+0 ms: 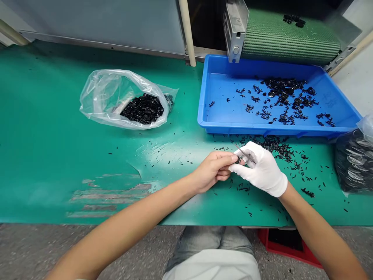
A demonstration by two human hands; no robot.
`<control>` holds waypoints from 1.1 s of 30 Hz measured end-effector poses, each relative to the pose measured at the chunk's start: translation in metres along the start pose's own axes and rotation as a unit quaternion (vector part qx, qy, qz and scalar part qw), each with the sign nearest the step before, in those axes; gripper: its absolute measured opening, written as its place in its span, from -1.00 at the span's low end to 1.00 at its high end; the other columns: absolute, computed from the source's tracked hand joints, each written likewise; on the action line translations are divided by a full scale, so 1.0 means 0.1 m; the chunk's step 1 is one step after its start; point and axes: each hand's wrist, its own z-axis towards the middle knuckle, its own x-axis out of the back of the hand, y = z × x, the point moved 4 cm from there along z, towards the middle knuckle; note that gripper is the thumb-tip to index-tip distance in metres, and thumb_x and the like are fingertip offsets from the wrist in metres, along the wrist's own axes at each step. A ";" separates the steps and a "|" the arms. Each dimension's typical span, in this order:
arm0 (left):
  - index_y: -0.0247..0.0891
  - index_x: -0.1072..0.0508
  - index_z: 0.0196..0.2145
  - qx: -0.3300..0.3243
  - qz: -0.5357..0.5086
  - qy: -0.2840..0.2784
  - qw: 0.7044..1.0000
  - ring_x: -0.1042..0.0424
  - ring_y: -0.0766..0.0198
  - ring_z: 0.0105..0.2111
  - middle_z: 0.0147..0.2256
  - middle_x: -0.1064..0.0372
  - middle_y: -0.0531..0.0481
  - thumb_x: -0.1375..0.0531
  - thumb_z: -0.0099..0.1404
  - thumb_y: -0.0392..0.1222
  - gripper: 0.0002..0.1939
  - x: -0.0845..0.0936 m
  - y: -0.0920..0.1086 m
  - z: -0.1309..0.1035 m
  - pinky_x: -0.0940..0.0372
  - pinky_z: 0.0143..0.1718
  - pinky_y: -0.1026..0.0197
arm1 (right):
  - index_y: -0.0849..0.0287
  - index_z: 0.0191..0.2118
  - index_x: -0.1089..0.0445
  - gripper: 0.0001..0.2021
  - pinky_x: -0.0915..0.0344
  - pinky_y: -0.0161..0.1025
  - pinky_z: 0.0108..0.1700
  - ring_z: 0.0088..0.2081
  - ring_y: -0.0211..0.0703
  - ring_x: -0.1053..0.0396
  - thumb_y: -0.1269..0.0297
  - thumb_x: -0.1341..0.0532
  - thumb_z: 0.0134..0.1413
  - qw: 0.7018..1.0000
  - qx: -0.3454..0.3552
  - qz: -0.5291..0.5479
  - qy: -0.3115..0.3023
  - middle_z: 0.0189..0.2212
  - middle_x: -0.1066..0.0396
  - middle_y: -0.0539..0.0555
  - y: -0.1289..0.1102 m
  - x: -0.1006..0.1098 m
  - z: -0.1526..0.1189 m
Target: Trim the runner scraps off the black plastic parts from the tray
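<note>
My left hand [212, 170], bare, is closed with thumb and fingers pinching a small black plastic part [238, 160]. My right hand [264, 170] wears a white glove and is wrapped round a thin, pointed metal tool [242, 152]; its exact kind I cannot make out. The tool's tip points up and left, and the two hands meet over the front of the green table. Fingers hide most of the black part. Loose black scraps [279, 149] lie on the table just behind and around the right hand.
A blue tray [221, 126] holding black parts stands behind my hands, below a green conveyor belt [288, 39]. To the left sits an open plastic bag [100, 93] of small black pieces. Another filled bag [354, 163] rests at the right. Beneath the table is a red bin [284, 252].
</note>
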 end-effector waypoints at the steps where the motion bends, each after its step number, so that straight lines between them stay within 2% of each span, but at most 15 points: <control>1: -0.40 -0.44 -0.38 0.003 -0.004 -0.002 1.000 0.26 0.54 -0.67 -0.66 0.21 0.26 -0.27 0.11 -0.02 -0.68 -0.01 -0.02 0.00 0.32 -0.66 0.35 | 0.17 -0.37 -0.30 -0.88 -0.14 -0.36 -0.50 -0.55 -0.36 -0.16 0.37 -0.26 -0.06 1.000 -0.007 0.003 0.004 -0.53 -0.20 -0.10 0.01 -0.01 0.00; 5: -0.41 -0.46 -0.37 0.020 -0.005 -0.019 1.000 0.24 0.54 -0.66 -0.64 0.18 0.24 -0.31 0.07 -0.05 -0.68 -0.01 -0.07 -0.01 0.31 -0.65 0.36 | 0.17 -0.44 -0.29 -0.94 -0.14 -0.36 -0.49 -0.56 -0.36 -0.14 0.40 -0.20 -0.04 0.999 -0.014 0.008 -0.028 -0.57 -0.17 -0.11 0.02 -0.03 -0.01; 7: -0.42 -0.46 -0.40 0.017 0.006 -0.018 1.000 0.21 0.55 -0.66 -0.64 0.13 0.22 -0.32 0.04 -0.06 -0.68 0.01 -0.05 -0.02 0.29 -0.65 0.36 | 0.16 -0.41 -0.34 -0.99 -0.17 -0.35 -0.48 -0.54 -0.35 -0.16 0.39 -0.20 -0.02 0.999 -0.012 0.009 -0.045 -0.57 -0.18 -0.10 0.02 -0.03 -0.02; 10: -0.39 -0.43 -0.49 -0.019 0.021 0.013 1.000 0.15 0.53 -0.66 -0.67 0.08 0.20 -0.34 0.02 -0.05 -0.69 0.06 0.01 -0.02 0.26 -0.65 0.36 | 0.15 -0.21 -0.40 -0.86 -0.26 -0.32 -0.41 -0.48 -0.29 -0.27 0.33 -0.17 0.08 0.998 -0.012 0.049 -0.038 -0.49 -0.29 -0.04 0.04 0.00 -0.04; 13: -0.38 -0.46 -0.46 -0.056 0.019 0.044 0.997 0.13 0.52 -0.68 -0.71 0.06 0.21 -0.34 0.01 -0.04 -0.69 0.10 0.09 -0.04 0.25 -0.65 0.34 | 0.14 -0.05 -0.35 -0.77 -0.30 -0.31 -0.42 -0.49 -0.28 -0.31 0.33 -0.03 0.24 0.998 -0.019 0.066 0.015 -0.45 -0.37 0.00 0.05 0.08 -0.07; 17: -0.38 -0.49 -0.38 -0.115 0.037 0.071 0.990 0.12 0.51 -0.69 -0.70 0.05 0.22 -0.31 0.06 -0.03 -0.69 0.13 0.16 -0.07 0.22 -0.65 0.34 | 0.17 -0.09 -0.38 -0.79 -0.32 -0.30 -0.38 -0.50 -0.28 -0.34 0.41 -0.06 0.22 0.995 0.053 -0.082 0.032 -0.45 -0.42 0.01 -0.07 0.12 -0.11; 19: -0.37 -0.49 -0.37 -0.157 0.100 0.084 0.979 0.08 0.49 -0.69 -0.69 0.00 0.19 -0.27 0.12 -0.03 -0.70 0.12 0.21 -0.10 0.17 -0.65 0.33 | 0.21 -0.07 -0.38 -0.77 -0.30 -0.31 -0.39 -0.51 -0.27 -0.32 0.43 -0.06 0.21 0.985 0.085 -0.149 0.031 -0.49 -0.40 0.01 -0.12 0.11 -0.12; 21: -0.36 -0.49 -0.37 -0.215 0.209 0.096 0.949 0.04 0.47 -0.68 -0.69 -0.04 0.18 -0.23 0.17 -0.07 -0.75 0.10 0.27 -0.15 0.11 -0.65 0.33 | 0.25 -0.05 -0.36 -0.76 -0.23 -0.32 -0.46 -0.55 -0.27 -0.27 0.42 -0.06 0.21 0.974 0.104 -0.200 0.036 -0.54 -0.34 -0.01 -0.16 0.12 -0.14; 24: -0.34 -0.46 -0.38 -0.324 0.366 0.097 0.867 0.04 0.47 -0.68 -0.70 0.03 0.22 -0.16 0.22 -0.20 -0.85 0.03 0.35 -0.24 0.03 -0.63 0.33 | 0.26 -0.04 -0.35 -0.75 -0.13 -0.31 -0.52 -0.59 -0.28 -0.20 0.39 -0.07 0.21 0.952 0.136 -0.273 0.033 -0.57 -0.28 -0.04 -0.20 0.13 -0.15; 27: -0.30 -0.42 -0.42 -0.403 0.445 0.111 0.792 0.05 0.46 -0.69 -0.70 0.10 0.24 -0.13 0.21 -0.26 -0.90 -0.02 0.39 -0.32 -0.02 -0.61 0.33 | 0.24 -0.02 -0.34 -0.74 -0.06 -0.29 -0.54 -0.60 -0.28 -0.16 0.39 -0.08 0.19 0.933 0.166 -0.320 0.024 -0.59 -0.27 -0.06 -0.23 0.17 -0.16; 30: -0.26 -0.37 -0.49 -0.400 0.487 0.136 0.765 0.05 0.44 -0.68 -0.71 0.10 0.23 -0.12 0.17 -0.25 -0.89 -0.01 0.39 -0.32 -0.02 -0.61 0.32 | 0.22 0.00 -0.34 -0.72 -0.03 -0.27 -0.54 -0.61 -0.26 -0.15 0.39 -0.09 0.17 0.923 0.175 -0.343 0.005 -0.59 -0.28 -0.05 -0.26 0.20 -0.17; 33: -0.23 -0.36 -0.53 -0.376 0.501 0.143 0.766 0.05 0.42 -0.68 -0.72 0.11 0.22 -0.11 0.13 -0.21 -0.88 0.00 0.40 -0.32 0.00 -0.61 0.31 | 0.22 -0.02 -0.35 -0.72 0.00 -0.24 -0.56 -0.62 -0.24 -0.13 0.38 -0.07 0.17 0.917 0.174 -0.359 -0.010 -0.60 -0.29 -0.03 -0.27 0.19 -0.17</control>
